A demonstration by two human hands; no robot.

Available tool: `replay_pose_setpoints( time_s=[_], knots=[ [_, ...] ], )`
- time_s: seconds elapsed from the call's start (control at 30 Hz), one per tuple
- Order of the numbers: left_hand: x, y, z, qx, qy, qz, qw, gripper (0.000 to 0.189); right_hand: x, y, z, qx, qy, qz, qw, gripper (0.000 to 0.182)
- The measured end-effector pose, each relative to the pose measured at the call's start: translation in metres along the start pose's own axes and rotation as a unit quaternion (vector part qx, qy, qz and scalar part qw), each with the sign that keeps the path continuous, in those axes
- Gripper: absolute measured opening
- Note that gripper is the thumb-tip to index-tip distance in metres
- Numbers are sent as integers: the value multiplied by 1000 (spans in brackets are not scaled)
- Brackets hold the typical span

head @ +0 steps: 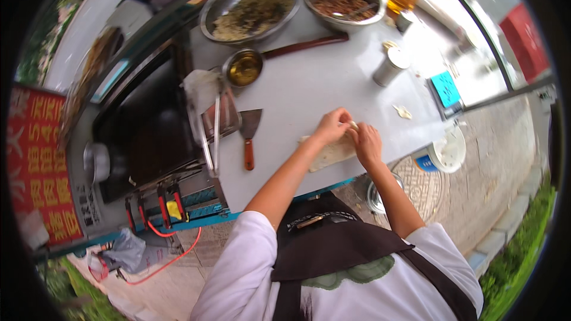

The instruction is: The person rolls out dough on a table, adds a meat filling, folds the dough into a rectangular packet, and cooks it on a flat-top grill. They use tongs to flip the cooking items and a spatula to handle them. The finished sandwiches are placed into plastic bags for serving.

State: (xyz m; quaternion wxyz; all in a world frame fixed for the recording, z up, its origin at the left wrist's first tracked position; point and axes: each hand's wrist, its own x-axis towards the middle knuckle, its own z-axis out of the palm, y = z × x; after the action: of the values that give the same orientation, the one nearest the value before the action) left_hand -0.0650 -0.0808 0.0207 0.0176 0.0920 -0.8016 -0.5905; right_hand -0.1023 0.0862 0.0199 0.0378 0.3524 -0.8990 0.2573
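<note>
A flat sheet of dough (332,157) lies on the grey worktop near its front edge. My left hand (333,125) pinches a small piece of dough (353,125) at the sheet's far right edge. Beside it, my right hand (368,142) grips the same piece between its fingers, and the two hands nearly touch. Part of the sheet is hidden under both hands. To the left lies a scraper (250,138) with a wide metal blade and a reddish handle. A small scrap of dough (403,112) sits on the worktop to the right.
Steel bowls of shredded filling (250,22) and minced filling (345,6) stand at the back. A metal bowl of oil (243,69), a rolling pin (308,46), a metal shaker (391,67) and a scale (446,93) are about. A dark griddle (142,120) is on the left.
</note>
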Motion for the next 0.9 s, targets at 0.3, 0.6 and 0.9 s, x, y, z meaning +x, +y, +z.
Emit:
replay_pose_setpoints(
  time_s=[0.3, 0.6, 0.9],
  knots=[
    [-130, -12, -85, -42, 111, -90, 989, 70, 31, -161, -69, 37, -68, -73, 994, 11],
    [-242, 21, -239, -249, -68, 39, 965, 103, 101, -430, -162, 140, -176, -344, 912, 13],
    [-372, -41, -389, -633, 17, -67, 771, 47, 222, -605, 54, 112, -292, -368, 876, 22]
  ],
)
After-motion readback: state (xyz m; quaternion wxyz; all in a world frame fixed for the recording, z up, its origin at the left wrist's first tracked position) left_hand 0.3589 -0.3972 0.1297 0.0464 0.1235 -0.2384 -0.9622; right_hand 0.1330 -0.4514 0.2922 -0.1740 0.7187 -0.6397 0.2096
